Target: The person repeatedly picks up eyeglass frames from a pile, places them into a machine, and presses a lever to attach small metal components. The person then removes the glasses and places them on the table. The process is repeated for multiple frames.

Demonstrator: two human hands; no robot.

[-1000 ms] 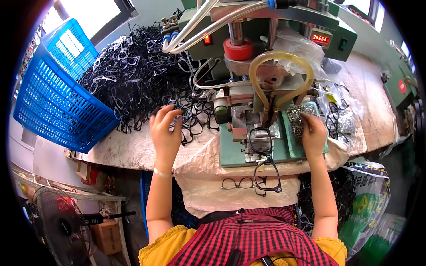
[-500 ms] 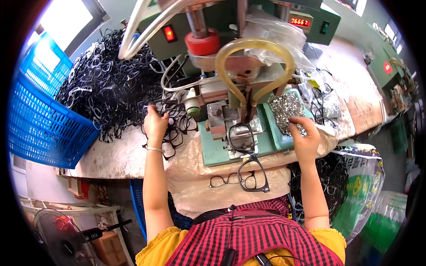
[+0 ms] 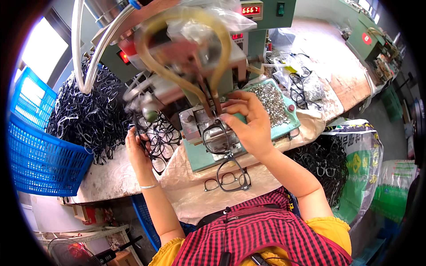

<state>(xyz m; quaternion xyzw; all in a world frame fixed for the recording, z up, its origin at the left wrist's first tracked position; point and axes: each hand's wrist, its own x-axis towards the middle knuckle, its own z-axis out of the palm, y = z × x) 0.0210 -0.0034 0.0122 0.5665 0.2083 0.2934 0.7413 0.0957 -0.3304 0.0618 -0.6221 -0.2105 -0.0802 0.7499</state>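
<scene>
While my right hand (image 3: 248,126) reaches in under the press head, its fingertips (image 3: 227,116) are pinched lightly at the upper rim of the black plastic spectacle front (image 3: 216,136) that lies on the grey metal fixture block (image 3: 208,128) of the green bench machine (image 3: 266,26); whether they grip the frame itself or a small part held against it I cannot tell, for the spot is too small to read; my left hand (image 3: 138,148) is out at the side, fingers curled about another black spectacle frame (image 3: 153,144) at the edge of the big heap of black frames (image 3: 88,115) beside the blue plastic crate (image 3: 37,150); I judge the step in hand to be seating one front at the fixture, under the two thin metal pins (image 3: 212,102) that hang from the head, while the next piece waits in my left; close by my right wrist the teal tray of small silvery metal parts (image 3: 268,99) lies on the machine base, and two black fronts (image 3: 230,177) lie on the pale cloth (image 3: 195,195) before my apron; the next move, as I judge it, calls for the frame to sit flat and square under the pins, and for my fingertips to be well away from them before the head acts.
</scene>
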